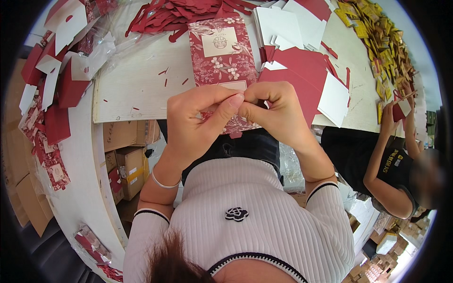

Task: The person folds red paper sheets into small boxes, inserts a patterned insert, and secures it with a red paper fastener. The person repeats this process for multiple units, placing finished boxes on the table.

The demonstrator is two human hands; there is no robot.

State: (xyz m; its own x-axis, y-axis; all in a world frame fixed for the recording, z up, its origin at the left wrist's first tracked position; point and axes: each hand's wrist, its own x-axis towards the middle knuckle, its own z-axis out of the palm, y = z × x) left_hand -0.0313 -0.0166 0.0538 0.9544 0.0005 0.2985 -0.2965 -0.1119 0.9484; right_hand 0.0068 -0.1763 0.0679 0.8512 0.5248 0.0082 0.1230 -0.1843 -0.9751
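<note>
My left hand [200,120] and my right hand [278,111] meet fingertip to fingertip above the table's near edge. Both are closed in a pinch, and whatever is between the fingers is too small or hidden to name. Beneath them lies a red floral-printed carton [200,49] with cream panels, long side running away from me. My hands cover its middle, and its near end shows below them at the table edge. To the right of the carton are plain red card pieces [299,78] and white folded card pieces [278,28].
A heap of red strips [177,16] lies at the back. Tiny red scraps [165,82] dot the white table [127,99]. Red and white opened cartons [73,78] stand at left. Yellow packets [373,28] pile up at far right, near a co-worker [391,174] holding a small item.
</note>
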